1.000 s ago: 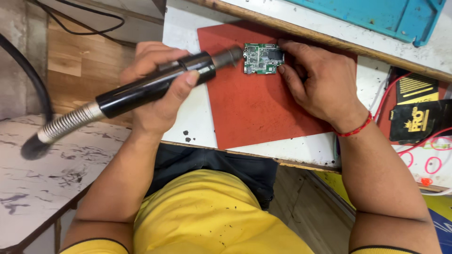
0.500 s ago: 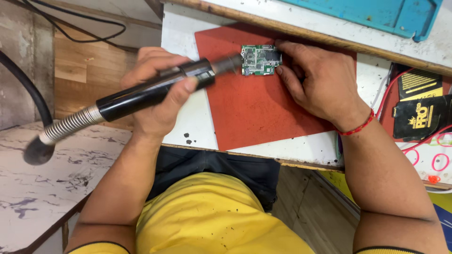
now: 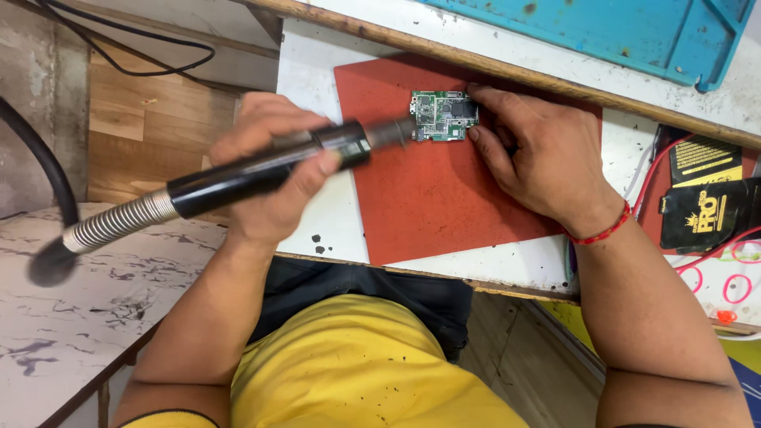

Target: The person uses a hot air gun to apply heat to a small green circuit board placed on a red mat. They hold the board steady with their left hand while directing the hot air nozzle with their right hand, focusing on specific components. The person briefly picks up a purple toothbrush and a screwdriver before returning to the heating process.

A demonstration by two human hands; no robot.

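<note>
Centrally, a small green rectangular circuit board [image 3: 444, 116] lies near the top edge of a red rubber mat [image 3: 428, 206]. Just right of it, the right hand [image 3: 539, 158] rests half-curled, fingertips touching the board's right edge. The left hand [image 3: 273, 170] is closed around a black hot-air wand with a ribbed metal hose [image 3: 261, 170], its nozzle touching or just at the board's left edge. Far right sit two black packets with yellow print [image 3: 705, 198]; a blue tray [image 3: 618, 32] lies above.

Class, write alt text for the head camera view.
A left hand aims a black hot-air wand at a small green circuit board on a red mat, while the right hand steadies the board's edge.
</note>
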